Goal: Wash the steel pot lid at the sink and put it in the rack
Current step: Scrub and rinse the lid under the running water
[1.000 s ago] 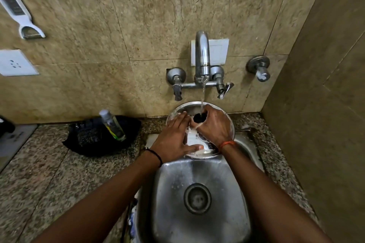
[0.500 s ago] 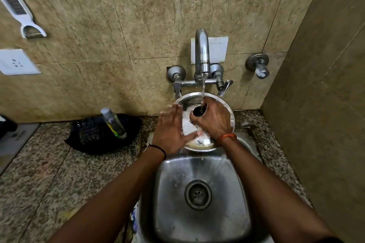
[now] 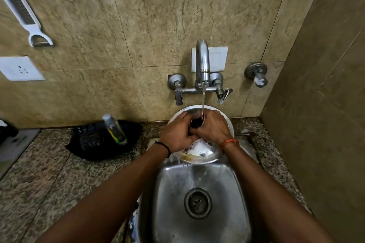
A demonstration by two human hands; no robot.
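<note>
Since half a second ago the left hand (image 3: 177, 136) has slid off the flat of the steel pot lid (image 3: 201, 156) and closed in on the black knob (image 3: 196, 122), so both hands now meet at the middle.

At the far left a white peeler (image 3: 23, 14) hangs on the tiled wall, with a white socket plate (image 3: 19, 69) below it. On the speckled counter (image 3: 49, 173) lies a black cloth-like heap (image 3: 94, 142), and a small clear bottle (image 3: 114, 130) leans tilted on it.

The left hand, with a black band at the wrist, is curled, its fingers wrapped against the knob's left side. The lid is held tilted over the back edge of the steel sink (image 3: 201, 213), its rim showing above and below the hands; white foam and a yellowish smear sit on its lower part, and water runs off the low edge into the basin. The stream from the tap (image 3: 202, 65) lands on the knob between the two hands.

The right hand (image 3: 213, 126), with an orange thread at the wrist, is also curled, gripping the knob from the right, its fingers touching those of the left. Further right a separate valve (image 3: 256, 74) juts from the wall.
</note>
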